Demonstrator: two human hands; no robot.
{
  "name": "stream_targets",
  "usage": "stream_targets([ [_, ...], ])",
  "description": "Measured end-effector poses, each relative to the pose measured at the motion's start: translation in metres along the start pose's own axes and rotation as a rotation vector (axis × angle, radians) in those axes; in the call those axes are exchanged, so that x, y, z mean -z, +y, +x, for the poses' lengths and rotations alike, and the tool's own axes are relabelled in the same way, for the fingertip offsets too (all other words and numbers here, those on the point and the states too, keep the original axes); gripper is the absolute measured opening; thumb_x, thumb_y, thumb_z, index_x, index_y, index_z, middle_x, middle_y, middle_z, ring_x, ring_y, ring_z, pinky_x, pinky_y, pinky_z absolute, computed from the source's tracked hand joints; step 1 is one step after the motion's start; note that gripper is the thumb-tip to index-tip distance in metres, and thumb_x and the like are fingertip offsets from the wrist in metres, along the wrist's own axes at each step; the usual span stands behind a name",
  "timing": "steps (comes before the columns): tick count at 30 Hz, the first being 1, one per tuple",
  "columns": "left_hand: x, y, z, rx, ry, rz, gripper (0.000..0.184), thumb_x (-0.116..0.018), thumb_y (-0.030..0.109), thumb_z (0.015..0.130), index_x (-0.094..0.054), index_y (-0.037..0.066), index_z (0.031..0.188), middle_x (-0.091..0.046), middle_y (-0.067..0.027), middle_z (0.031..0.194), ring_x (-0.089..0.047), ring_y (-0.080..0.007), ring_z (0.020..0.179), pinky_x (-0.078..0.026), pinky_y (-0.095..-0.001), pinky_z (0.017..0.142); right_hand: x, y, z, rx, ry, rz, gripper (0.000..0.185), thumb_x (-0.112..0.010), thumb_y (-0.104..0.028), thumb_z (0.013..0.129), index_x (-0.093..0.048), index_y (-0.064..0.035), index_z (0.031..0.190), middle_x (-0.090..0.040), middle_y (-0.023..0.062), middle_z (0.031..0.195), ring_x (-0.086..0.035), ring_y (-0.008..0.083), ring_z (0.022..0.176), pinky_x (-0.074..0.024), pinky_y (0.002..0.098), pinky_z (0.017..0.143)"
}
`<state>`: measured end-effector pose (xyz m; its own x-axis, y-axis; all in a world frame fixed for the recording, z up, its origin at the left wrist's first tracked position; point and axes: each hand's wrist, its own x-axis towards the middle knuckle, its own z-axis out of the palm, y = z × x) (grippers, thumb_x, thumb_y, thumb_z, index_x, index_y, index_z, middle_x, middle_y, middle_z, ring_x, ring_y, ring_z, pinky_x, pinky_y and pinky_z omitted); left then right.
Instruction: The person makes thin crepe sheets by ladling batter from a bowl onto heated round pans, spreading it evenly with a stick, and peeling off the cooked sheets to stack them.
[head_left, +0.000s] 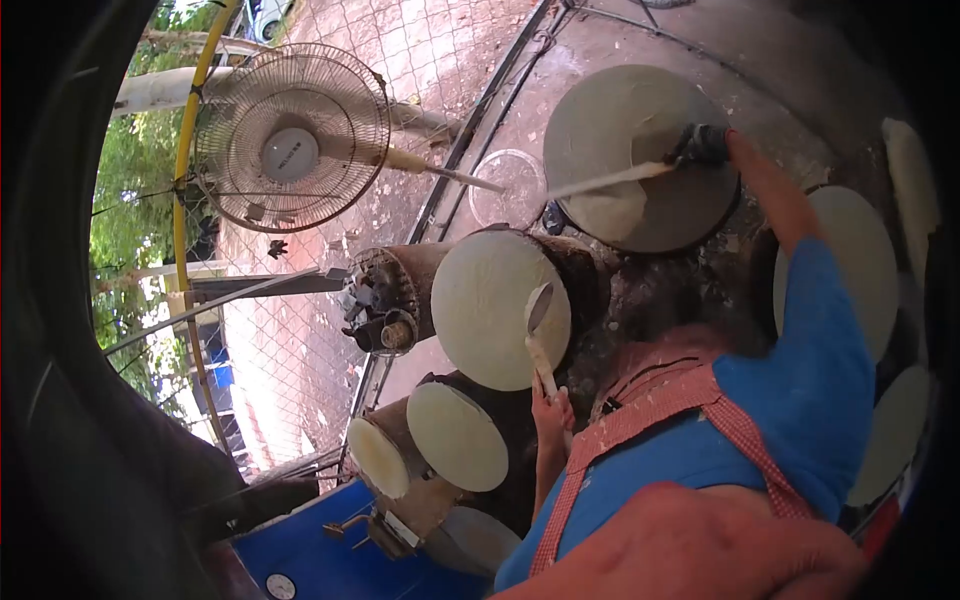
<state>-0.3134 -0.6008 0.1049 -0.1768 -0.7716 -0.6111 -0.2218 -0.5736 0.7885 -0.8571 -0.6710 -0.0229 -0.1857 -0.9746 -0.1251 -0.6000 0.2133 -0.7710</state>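
Utensil (536, 335) at centre frame is gripped by the left hand (553, 411) over a round plate (487, 310); a long pale stick (612, 181) is held by the gloved right hand (703, 144), upper right. The pale layer (598, 140) beneath it might be torn by uneven pressure.

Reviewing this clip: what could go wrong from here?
The left hand is near the edge of a pale round sheet; if it's hot there, it might get burned.
The ladle, over or on that sheet, could mark it.
The long paddle in the right hand might smear the uneven large disc.
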Motion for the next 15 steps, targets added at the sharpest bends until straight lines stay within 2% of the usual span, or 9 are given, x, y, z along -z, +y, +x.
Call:
stream_targets([
  [2, 0.018, -0.003, -0.005, 0.004, -0.009, -0.024, 0.062, -0.041, 0.000, 0.080, -0.013, 0.019, 0.132, -0.031, 0.0026, 0.049, -0.029, -0.0048, 0.033, -0.025, -0.0194, 0.029, 0.014, 0.003, -0.053, 0.018, 0.004, -0.050, 0.036, -0.049, -0.017, 0.081, -0.045, -0.0115, 0.117, -0.053, 0.0086, 0.100, -0.054, 0.0238, 0.080, -0.0463, 0.0418, 0.065],
  [4, 0.034, -0.011, 0.000, -0.003, -0.034, -0.029, 0.063, -0.040, -0.001, 0.079, -0.013, 0.019, 0.132, -0.031, 0.0026, 0.048, -0.029, -0.0049, 0.032, -0.024, -0.0205, 0.027, 0.038, 0.002, -0.143, -0.020, 0.023, -0.079, 0.037, -0.049, -0.017, 0.081, -0.045, -0.0114, 0.117, -0.053, 0.0085, 0.101, -0.053, 0.0239, 0.080, -0.0464, 0.0421, 0.065],
  [6, 0.052, -0.015, 0.007, 0.015, -0.073, 0.034, 0.062, -0.040, -0.001, 0.079, -0.013, 0.019, 0.132, -0.032, 0.0022, 0.047, -0.030, -0.0051, 0.032, -0.025, -0.0207, 0.026, 0.049, -0.006, -0.237, -0.140, 0.056, -0.056, 0.037, -0.049, -0.017, 0.081, -0.044, -0.0113, 0.118, -0.053, 0.0083, 0.101, -0.053, 0.0239, 0.081, -0.0465, 0.0423, 0.065],
  [8, 0.079, -0.026, 0.021, 0.032, -0.124, -0.012, 0.063, -0.040, -0.002, 0.078, -0.014, 0.018, 0.132, -0.033, 0.0019, 0.047, -0.031, -0.0052, 0.032, -0.025, -0.0204, 0.026, 0.034, -0.028, -0.323, -0.322, 0.127, 0.096, 0.037, -0.049, -0.017, 0.081, -0.044, -0.0112, 0.118, -0.052, 0.0081, 0.102, -0.053, 0.0239, 0.081, -0.0466, 0.0425, 0.065],
  [10, 0.096, -0.037, 0.033, -0.071, -0.249, 0.093, 0.063, -0.041, -0.002, 0.078, -0.016, 0.021, 0.131, -0.033, 0.0019, 0.047, -0.032, -0.0051, 0.032, -0.026, -0.0198, 0.026, -0.015, -0.048, -0.373, -0.508, 0.250, 0.385, 0.038, -0.049, -0.016, 0.082, -0.043, -0.0111, 0.119, -0.052, 0.0080, 0.103, -0.053, 0.0239, 0.081, -0.0467, 0.0428, 0.064],
  [12, 0.109, -0.037, 0.033, 0.071, -0.307, 0.006, 0.063, -0.042, -0.001, 0.079, -0.017, 0.024, 0.130, -0.033, 0.0019, 0.047, -0.032, -0.0055, 0.032, -0.026, -0.0203, 0.026, -0.087, -0.073, -0.385, -0.610, 0.385, 0.853, 0.038, -0.049, -0.016, 0.082, -0.043, -0.0110, 0.119, -0.052, 0.0078, 0.103, -0.053, 0.0239, 0.081, -0.0468, 0.0430, 0.064],
  [14, 0.116, -0.032, 0.031, 0.096, -0.394, -0.098, 0.062, -0.043, 0.001, 0.080, -0.018, 0.026, 0.130, -0.032, 0.0015, 0.049, -0.031, -0.0060, 0.032, -0.027, -0.0203, 0.026, -0.169, -0.097, -0.344, -0.641, 0.474, 1.361, 0.038, -0.049, -0.016, 0.082, -0.042, -0.0109, 0.120, -0.051, 0.0076, 0.104, -0.052, 0.0239, 0.081, -0.0469, 0.0432, 0.064],
  [15, 0.118, -0.028, 0.029, 0.108, -0.455, -0.175, 0.061, -0.045, 0.003, 0.080, -0.018, 0.026, 0.130, -0.032, 0.0012, 0.050, -0.031, -0.0060, 0.033, -0.027, -0.0198, 0.027, -0.217, -0.099, -0.310, -0.571, 0.521, 1.134, 0.036, -0.048, -0.016, 0.081, -0.044, -0.0113, 0.117, -0.053, 0.0091, 0.100, -0.053, 0.0250, 0.080, -0.0462, 0.0425, 0.065],
])
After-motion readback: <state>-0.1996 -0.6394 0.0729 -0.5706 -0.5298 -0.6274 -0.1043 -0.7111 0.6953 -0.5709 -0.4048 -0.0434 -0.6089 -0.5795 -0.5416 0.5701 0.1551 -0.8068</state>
